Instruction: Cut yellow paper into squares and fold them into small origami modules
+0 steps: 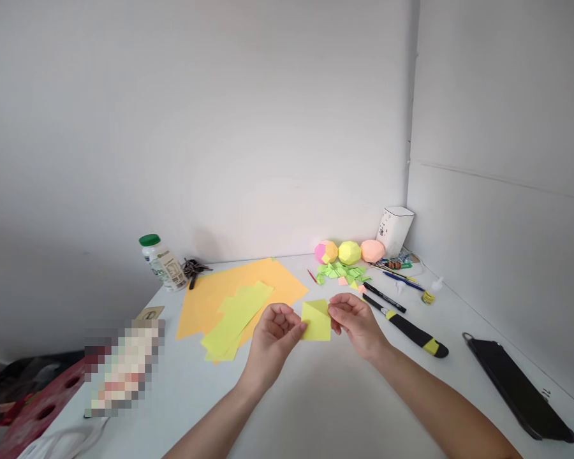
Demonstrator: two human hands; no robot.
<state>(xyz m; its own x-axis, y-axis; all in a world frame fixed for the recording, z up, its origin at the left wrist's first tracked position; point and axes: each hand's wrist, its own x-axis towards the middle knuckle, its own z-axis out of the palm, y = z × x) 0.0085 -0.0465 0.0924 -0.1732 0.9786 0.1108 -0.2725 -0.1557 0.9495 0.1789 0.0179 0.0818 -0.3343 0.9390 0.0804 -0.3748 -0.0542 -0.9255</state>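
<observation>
Two hands are working on one small yellow square of paper over the near middle of the white table. The left hand is pinching its left edge between thumb and fingers, and the right hand is gripping its upper right edge; the hands are keeping apart, with the paper spanning the gap. A slanting line is crossing the top of the square, so a fold is probably under way there, though whether it is a crease or a turned-over flap is hard to tell.

Judging by what is lying around, plenty is already done. On the far side, three faceted balls are sitting in a row: a multicoloured ball, a yellow ball and a peach ball, all looking complete. Just in front of them, many small green paper pieces are lying in a heap, apparently shaped already.

The square itself is looking unfinished, being mostly flat. To the left, larger yellow strips are resting on a big orange sheet, seemingly awaiting use. On the right, a cutter is lying beside a black marker, both out of the hands.
</observation>
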